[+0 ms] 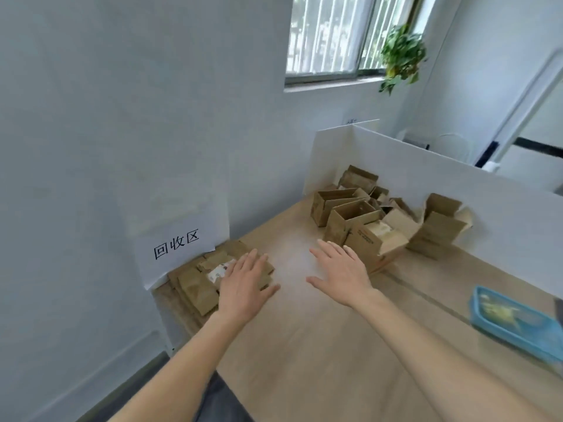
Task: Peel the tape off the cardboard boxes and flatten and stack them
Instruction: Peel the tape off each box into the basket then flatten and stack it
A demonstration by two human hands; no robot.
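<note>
A low stack of flattened brown cardboard boxes (195, 284) lies at the table's left edge, below a white paper sign (179, 248) on the wall. My left hand (243, 284) lies flat over the stack's right part with straight fingers. My right hand (341, 272) hovers open, fingers spread, over bare table between the stack and a pile of unflattened cardboard boxes (350, 214). The nearest box of that pile (377, 242) stands just past my right fingertips. Neither hand holds anything.
A white partition (426, 166) walls the table's far and right sides behind the box pile. A blue tray (515, 321) with small yellowish bits sits at the right. The wooden table (320, 345) meets the wall on the left. A plant (402, 56) hangs by the window.
</note>
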